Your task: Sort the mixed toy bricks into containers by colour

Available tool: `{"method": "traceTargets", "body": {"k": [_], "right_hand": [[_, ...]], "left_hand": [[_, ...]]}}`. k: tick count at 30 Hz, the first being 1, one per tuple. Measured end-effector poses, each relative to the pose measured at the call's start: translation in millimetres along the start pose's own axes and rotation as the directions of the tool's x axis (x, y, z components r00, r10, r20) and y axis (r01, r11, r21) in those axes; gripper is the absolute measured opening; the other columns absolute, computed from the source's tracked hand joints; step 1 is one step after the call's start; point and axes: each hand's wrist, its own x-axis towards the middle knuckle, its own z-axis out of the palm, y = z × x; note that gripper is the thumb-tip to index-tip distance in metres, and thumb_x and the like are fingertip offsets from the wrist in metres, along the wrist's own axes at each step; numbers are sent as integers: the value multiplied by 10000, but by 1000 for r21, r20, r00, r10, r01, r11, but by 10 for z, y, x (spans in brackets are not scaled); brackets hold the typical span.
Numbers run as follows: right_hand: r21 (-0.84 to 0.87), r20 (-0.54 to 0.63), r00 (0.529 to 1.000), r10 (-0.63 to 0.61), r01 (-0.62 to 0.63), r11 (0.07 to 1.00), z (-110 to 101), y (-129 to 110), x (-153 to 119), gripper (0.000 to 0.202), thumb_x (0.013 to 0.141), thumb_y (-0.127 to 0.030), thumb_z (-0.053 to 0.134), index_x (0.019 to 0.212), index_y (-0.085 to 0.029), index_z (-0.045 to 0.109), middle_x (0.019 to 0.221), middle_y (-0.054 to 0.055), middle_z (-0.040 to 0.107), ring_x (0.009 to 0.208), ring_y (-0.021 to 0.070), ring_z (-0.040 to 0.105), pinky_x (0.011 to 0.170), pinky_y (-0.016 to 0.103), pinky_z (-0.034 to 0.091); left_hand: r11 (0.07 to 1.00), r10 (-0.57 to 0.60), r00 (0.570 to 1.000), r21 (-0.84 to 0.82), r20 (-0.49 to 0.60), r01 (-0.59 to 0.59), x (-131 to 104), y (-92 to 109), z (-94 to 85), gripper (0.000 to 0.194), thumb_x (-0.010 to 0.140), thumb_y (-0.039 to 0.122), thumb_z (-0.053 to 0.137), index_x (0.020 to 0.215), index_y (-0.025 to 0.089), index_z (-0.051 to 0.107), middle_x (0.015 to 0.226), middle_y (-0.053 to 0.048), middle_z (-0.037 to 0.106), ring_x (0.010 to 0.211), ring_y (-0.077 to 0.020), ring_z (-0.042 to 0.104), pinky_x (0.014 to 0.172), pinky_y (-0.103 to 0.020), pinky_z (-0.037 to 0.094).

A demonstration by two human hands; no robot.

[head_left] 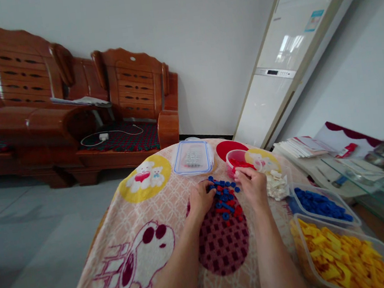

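A loose pile of blue pieces and red pieces lies on the patterned tablecloth in front of me. My left hand is at the pile's left edge, its fingers curled against the blue pieces; what they hold, if anything, is too small to make out. My right hand is at the near rim of a round tub with red pieces inside, thumb and fingers drawn together. Whatever is between those fingertips cannot be made out.
A clear lidded box stands at the table's far edge. White pieces lie right of my right hand. Nearer on the right are a container of blue pieces and a larger one of yellow pieces. Wooden seats stand behind the table.
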Motion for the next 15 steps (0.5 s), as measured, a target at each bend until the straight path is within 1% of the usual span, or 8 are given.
{"method": "traceTargets", "body": {"k": [2,4,6,8,9,11,13,15], "right_hand": [[23,-70,997,-26,27,999,-34,25,26,458,745,-435,608,1074,-140,726,1039,136,738,894,252,708,798,358,561],[15,-86,996,-26,27,1000,-70,71,49,507,738,-439,612,1134,-134,700,1109,154,717,990,270,690,859,381,552],[-6,-77,997,9,-9,1000,-98,127,63,530,745,-441,603,1154,-112,683,1068,164,725,922,268,706,824,388,567],[-7,-67,996,66,-67,998,-109,183,64,552,756,-444,590,1180,-97,659,1061,171,722,776,241,715,695,366,589],[6,-59,994,97,-96,995,-108,208,61,566,759,-449,585,1196,-94,644,1090,177,710,714,224,708,616,344,585],[52,-30,990,140,-139,989,-99,253,52,604,757,-460,587,1240,-98,608,1153,182,683,666,201,696,510,305,562],[76,18,988,155,-156,985,-92,283,43,676,750,-465,608,1318,-102,551,1080,158,707,655,193,693,512,295,565],[59,55,986,156,-159,986,-96,287,38,744,742,-463,632,1380,-104,499,916,109,733,633,190,688,553,303,581]], "left_hand": [[1000,-6,1000,1,-7,6,-1,-1,1,271,785,183,630,1039,206,722,963,-37,733,863,-177,646,821,-309,491],[1000,-11,1000,5,-7,11,-5,7,-4,273,785,180,627,1040,202,723,953,-41,734,855,-179,646,810,-308,491],[1000,-4,1000,8,-2,4,-9,19,-11,273,784,172,625,1036,197,725,947,-43,735,850,-180,647,803,-305,491],[1000,4,1000,6,-1,-4,-14,33,-21,268,784,167,624,1030,192,726,945,-45,734,848,-181,648,804,-306,492],[1000,4,1000,4,-2,-4,-17,41,-26,265,783,165,626,1026,190,727,942,-47,734,848,-182,649,806,-307,492],[1000,0,1000,3,0,0,-23,55,-37,264,780,162,631,1024,190,727,938,-48,735,848,-184,649,810,-312,493],[1000,0,1000,2,5,0,-28,67,-48,261,781,160,630,1020,192,728,936,-47,735,852,-185,650,818,-316,494],[1000,0,1000,3,10,0,-29,74,-55,257,787,162,625,1021,193,728,935,-45,735,857,-184,650,827,-318,495]]}}
